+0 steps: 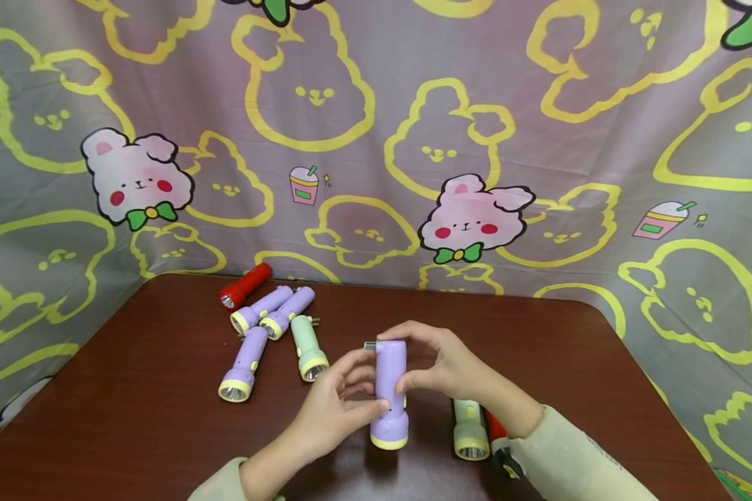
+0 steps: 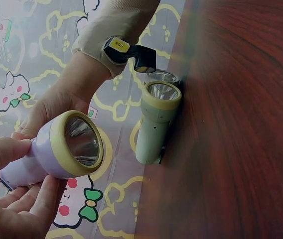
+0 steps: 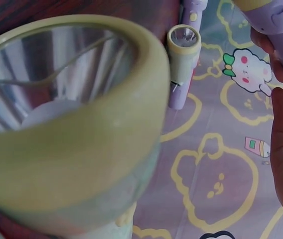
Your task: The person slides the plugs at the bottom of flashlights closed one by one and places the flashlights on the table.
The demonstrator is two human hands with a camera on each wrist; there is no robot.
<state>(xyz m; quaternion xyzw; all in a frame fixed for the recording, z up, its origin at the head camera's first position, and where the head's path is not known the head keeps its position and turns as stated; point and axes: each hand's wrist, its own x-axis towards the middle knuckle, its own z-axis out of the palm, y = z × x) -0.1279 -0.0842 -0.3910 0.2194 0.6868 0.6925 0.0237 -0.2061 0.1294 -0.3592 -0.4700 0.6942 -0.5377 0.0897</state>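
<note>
A purple flashlight [image 1: 390,390] with a pale yellow rim is held between both hands, its head pointing down toward the table. My left hand [image 1: 335,410] grips the lower body from the left, thumb on its front. From the right, my right hand [image 1: 445,362] holds the upper part between thumb and fingers. A small metal piece [image 1: 370,345] sticks out at the flashlight's tail. In the left wrist view the reflector of this purple flashlight [image 2: 42,149] faces the camera, unlit.
Purple flashlights [image 1: 241,369], a green one [image 1: 308,348] and a red one [image 1: 244,285] lie on the table's left side. Beside my right forearm lie another green flashlight [image 1: 470,431] and a partly hidden red one [image 1: 496,428]. A patterned curtain [image 1: 351,174] hangs behind the brown table [image 1: 526,334].
</note>
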